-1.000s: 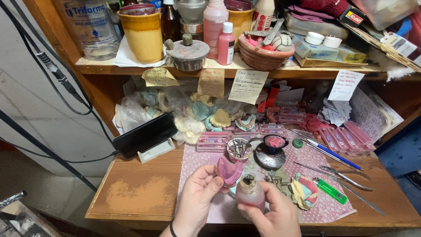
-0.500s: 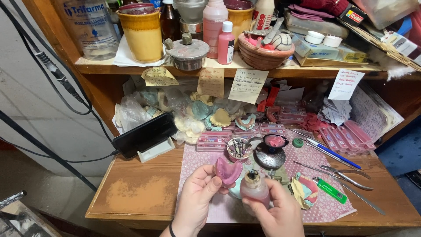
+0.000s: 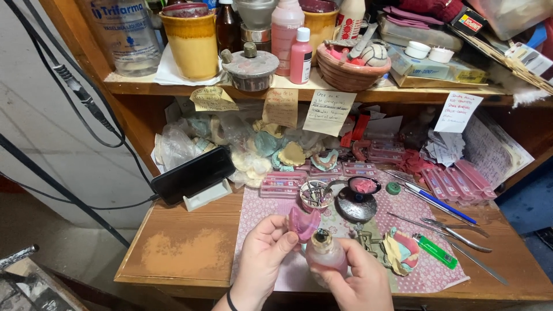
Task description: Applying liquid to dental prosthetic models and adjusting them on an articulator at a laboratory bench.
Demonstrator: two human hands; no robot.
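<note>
Wood bench [image 3: 190, 256] w/ pink mat [image 3: 265, 210]

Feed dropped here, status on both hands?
Left hand pinching pink wax piece. Right hand gripping small glass burner. Green lighter lies alongside.

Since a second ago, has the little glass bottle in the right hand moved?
Yes. The glass bottle has shifted left, away from the green lighter and under the pink wax piece in the left hand.

Pink wax piece [image 3: 302, 222] raised above glass burner [image 3: 326, 254], hands closer.
</note>
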